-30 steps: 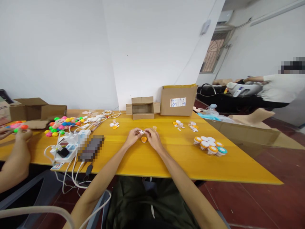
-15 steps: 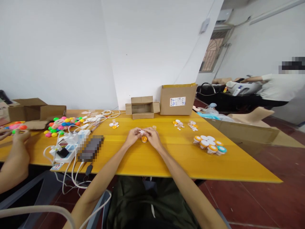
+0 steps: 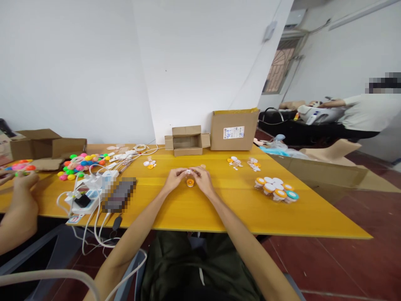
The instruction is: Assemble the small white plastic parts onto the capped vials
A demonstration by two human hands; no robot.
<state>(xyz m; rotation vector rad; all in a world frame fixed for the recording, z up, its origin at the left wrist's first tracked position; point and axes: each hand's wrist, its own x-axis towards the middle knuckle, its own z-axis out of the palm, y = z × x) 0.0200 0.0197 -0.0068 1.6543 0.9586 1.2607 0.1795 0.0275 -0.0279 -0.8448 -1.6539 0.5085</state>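
Between my fingertips, over the middle of the yellow table (image 3: 232, 213), is a small white plastic part (image 3: 189, 172). My left hand (image 3: 175, 179) pinches it from one side and my right hand (image 3: 201, 179) from the other. Its exact kind is too small to make out. Just below my fingers an orange ring-shaped lid (image 3: 190, 182) lies on the table. Behind my right fingertips a small clear piece (image 3: 203, 167) is partly hidden.
Several lidded small jars (image 3: 275, 188) stand grouped at the right. Loose lids and parts (image 3: 234, 162) lie behind them, more (image 3: 149, 164) at back left. An open carton (image 3: 187, 144) stands at the back. A power strip (image 3: 100, 190) and a co-worker's hand (image 3: 26, 179) are left.
The white part has turned a little between my fingers and shifted slightly to the right. Both hands stay in nearly the same place.
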